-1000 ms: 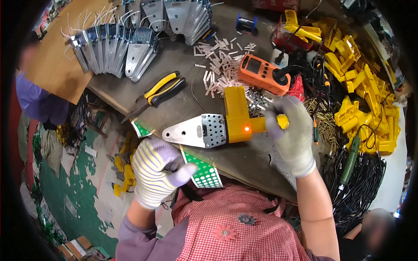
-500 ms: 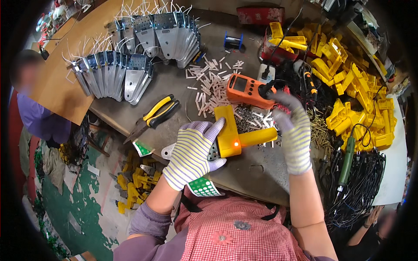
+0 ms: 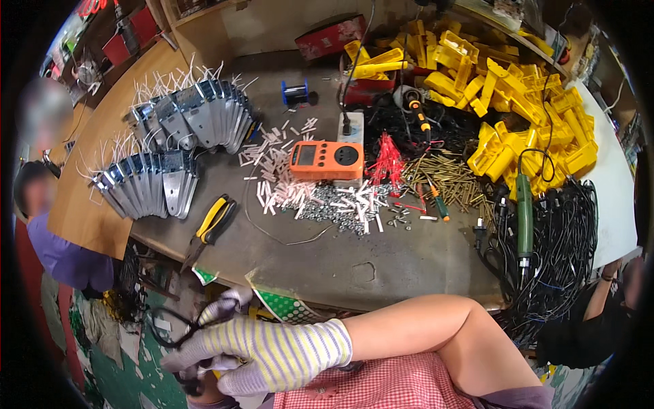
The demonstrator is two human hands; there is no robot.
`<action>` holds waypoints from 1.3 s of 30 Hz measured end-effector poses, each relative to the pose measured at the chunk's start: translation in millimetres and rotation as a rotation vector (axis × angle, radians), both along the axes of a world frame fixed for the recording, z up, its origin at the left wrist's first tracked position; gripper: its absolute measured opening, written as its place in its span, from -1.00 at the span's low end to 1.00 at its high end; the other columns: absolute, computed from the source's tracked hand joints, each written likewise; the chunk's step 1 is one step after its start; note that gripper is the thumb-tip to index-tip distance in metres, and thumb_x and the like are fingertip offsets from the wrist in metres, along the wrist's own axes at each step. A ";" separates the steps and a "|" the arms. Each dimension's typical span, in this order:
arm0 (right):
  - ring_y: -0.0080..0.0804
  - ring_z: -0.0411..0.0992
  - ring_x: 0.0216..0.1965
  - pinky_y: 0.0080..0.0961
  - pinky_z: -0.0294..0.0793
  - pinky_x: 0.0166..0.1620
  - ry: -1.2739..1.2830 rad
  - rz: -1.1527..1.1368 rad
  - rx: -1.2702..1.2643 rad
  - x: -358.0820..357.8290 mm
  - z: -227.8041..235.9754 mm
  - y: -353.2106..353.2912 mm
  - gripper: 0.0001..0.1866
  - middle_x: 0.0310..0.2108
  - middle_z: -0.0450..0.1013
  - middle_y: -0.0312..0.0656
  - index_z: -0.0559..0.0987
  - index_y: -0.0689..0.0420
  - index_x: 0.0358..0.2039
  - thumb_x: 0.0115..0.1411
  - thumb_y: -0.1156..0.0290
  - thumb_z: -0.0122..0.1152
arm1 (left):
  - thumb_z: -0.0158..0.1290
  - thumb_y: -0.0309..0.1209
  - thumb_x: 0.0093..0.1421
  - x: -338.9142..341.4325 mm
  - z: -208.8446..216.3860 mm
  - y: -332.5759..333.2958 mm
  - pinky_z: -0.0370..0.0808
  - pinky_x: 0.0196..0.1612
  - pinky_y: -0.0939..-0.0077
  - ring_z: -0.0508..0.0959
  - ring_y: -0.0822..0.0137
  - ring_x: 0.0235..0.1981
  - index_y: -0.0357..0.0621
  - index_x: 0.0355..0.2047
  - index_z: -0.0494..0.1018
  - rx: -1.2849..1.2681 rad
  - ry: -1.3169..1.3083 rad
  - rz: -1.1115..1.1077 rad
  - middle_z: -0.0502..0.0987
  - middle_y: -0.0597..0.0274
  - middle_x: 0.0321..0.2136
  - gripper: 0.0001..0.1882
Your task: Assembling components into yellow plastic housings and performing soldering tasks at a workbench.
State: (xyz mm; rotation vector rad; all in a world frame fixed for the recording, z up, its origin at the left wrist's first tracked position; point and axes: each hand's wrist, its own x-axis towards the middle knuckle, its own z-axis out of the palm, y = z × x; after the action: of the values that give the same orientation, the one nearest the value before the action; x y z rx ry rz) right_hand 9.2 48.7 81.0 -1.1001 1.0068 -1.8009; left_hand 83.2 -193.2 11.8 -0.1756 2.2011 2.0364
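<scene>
My right hand [image 3: 279,351], in a striped glove, reaches across my body to the lower left. Its fingers are bent around a black cable [image 3: 172,327], which loops out beside them. Only a little of my left hand [image 3: 231,301] seems to show, as blurred gloved fingertips above the right one; the rest is hidden behind it. Slivers of yellow show by the hands, too covered to name. A green dotted sheet [image 3: 283,305] hangs at the table's front edge. Black-and-yellow pliers [image 3: 214,219] lie on the table above the hands.
An orange multimeter [image 3: 327,160] lies mid-table among white sleeves and small nuts. Metal plates with white wires [image 3: 180,180] stand in rows at left. Yellow plastic housings [image 3: 511,150], black cables [image 3: 565,252] and a green-handled tool [image 3: 524,218] fill the right. People are at both sides.
Both hands have left the table for the lower left, the right one crossing over. The yellow housing on its metal plate is off the tabletop. The view has shifted; a black cable now shows.
</scene>
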 end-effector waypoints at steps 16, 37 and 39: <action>-0.01 0.57 -0.21 -0.14 0.57 -0.15 1.521 -1.125 1.622 -186.5 -107.2 288.3 -0.83 -0.28 0.56 0.02 0.61 0.14 -0.19 0.24 0.43 0.16 | 0.18 -0.67 -0.09 87.8 -344.5 -282.4 0.54 -0.31 0.24 0.58 0.04 -0.44 -0.22 -0.41 0.56 -1.130 -0.093 0.196 0.62 -0.04 -0.45 -0.82; -0.03 0.43 0.08 -0.07 0.43 0.11 1.292 -0.943 1.281 37.7 -70.8 242.4 -0.67 0.07 0.46 -0.07 0.61 0.04 -0.30 -0.18 0.39 0.38 | 0.21 -0.16 0.21 -237.0 -49.0 -63.0 0.51 0.07 0.17 0.59 -0.01 -0.01 -0.25 0.04 0.46 -1.172 0.257 0.509 0.58 -0.07 0.01 -0.49; -0.04 0.41 0.12 -0.09 0.43 0.11 1.206 -0.911 1.260 45.6 -75.0 243.9 -0.64 0.09 0.45 -0.07 0.61 0.05 -0.30 -0.16 0.25 0.45 | 0.22 -0.28 0.22 -256.4 -47.2 -64.2 0.48 0.11 0.25 0.56 0.13 0.03 -0.30 0.09 0.39 -0.977 0.263 0.475 0.57 -0.02 0.02 -0.49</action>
State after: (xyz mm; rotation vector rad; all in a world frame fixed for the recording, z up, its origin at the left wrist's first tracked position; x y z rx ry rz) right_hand 54.8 292.6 6.0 -0.7693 3.0835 -0.3549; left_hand -173.3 -257.3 -35.4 -0.5904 3.3918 0.9404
